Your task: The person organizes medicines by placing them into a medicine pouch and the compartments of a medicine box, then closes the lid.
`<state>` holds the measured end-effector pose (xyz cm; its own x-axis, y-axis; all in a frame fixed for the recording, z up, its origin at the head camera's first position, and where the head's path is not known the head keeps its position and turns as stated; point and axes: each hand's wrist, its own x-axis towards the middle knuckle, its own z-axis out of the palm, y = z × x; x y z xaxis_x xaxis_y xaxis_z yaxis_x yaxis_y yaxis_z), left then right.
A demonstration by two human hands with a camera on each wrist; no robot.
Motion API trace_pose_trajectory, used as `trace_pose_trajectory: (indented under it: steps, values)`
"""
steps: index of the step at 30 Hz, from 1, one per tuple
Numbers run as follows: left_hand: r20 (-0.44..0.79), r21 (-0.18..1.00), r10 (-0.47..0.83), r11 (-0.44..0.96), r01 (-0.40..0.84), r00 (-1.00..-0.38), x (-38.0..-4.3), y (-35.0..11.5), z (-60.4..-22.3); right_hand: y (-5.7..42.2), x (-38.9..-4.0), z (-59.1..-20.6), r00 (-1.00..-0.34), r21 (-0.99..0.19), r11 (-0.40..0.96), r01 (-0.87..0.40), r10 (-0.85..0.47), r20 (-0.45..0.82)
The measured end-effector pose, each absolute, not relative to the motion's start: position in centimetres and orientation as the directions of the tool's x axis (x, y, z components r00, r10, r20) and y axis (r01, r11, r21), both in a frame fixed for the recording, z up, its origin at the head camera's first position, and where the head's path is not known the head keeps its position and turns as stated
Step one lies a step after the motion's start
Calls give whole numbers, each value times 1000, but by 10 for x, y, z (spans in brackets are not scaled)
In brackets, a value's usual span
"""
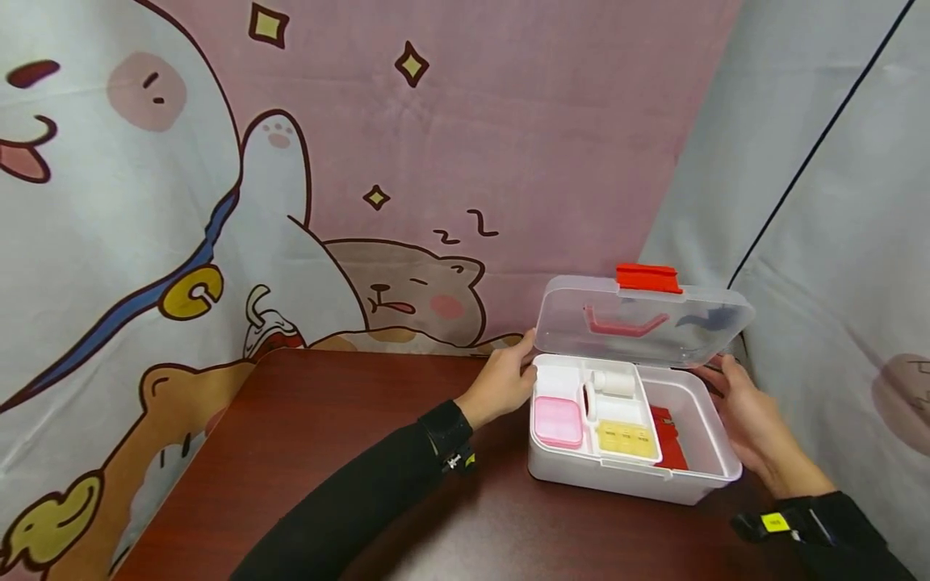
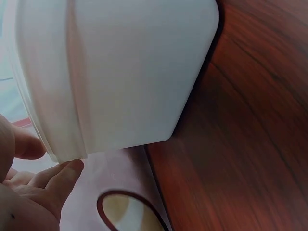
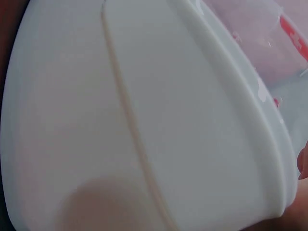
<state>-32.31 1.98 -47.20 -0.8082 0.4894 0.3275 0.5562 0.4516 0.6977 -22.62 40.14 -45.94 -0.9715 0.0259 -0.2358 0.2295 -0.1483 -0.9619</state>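
A white plastic storage box (image 1: 610, 478) sits on the table's right side, its clear lid (image 1: 567, 323) raised at the back. My left hand (image 1: 501, 383) grips the back left corner; in the left wrist view, thumb and fingers meet the rim of the box (image 2: 130, 72). At the back right corner, my right hand (image 1: 751, 424) holds the box, its fingertips partly hidden behind the lid. A white tray (image 1: 558, 378) inside carries a pink case (image 1: 558, 422), a yellow pill case (image 1: 625, 439) and a white bottle (image 1: 613, 382). Something flat and red (image 1: 667, 436) lies beside the tray.
An orange-red latch (image 1: 649, 277) tops the raised lid, and a red handle (image 1: 625, 324) shows through it. The brown wooden table (image 1: 327, 444) stretches left. A cartoon-print cloth (image 1: 508, 161) hangs behind, and a white curtain (image 1: 835, 242) stands close on the right.
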Motion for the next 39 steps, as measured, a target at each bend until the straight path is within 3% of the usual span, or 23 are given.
trace_pose_trajectory:
  steps: [6, 15, 24, 31, 39]
  values:
    - [342, 741, 468, 399, 540, -815, -320, -22, -477, 357, -232, -460, -975, -972, -81, 221, 9, -223]
    - [307, 766, 385, 443, 466, -870, -313, -88, -477, 292, -242, -456, -975, -976, -45, 214, -68, -210]
    - [331, 764, 266, 487, 422, -905, -314, -138, -478, 239, -261, -461, -984, -981, -141, 136, -130, -118]
    - [342, 789, 194, 473, 393, -920, -324, -159, -481, 214, -279, -466, -983, -975, -188, 117, -162, -87]
    - [368, 807, 199, 417, 418, -908, -333, -165, -486, 212, -292, -467, -980, -981, -145, 129, -168, -104]
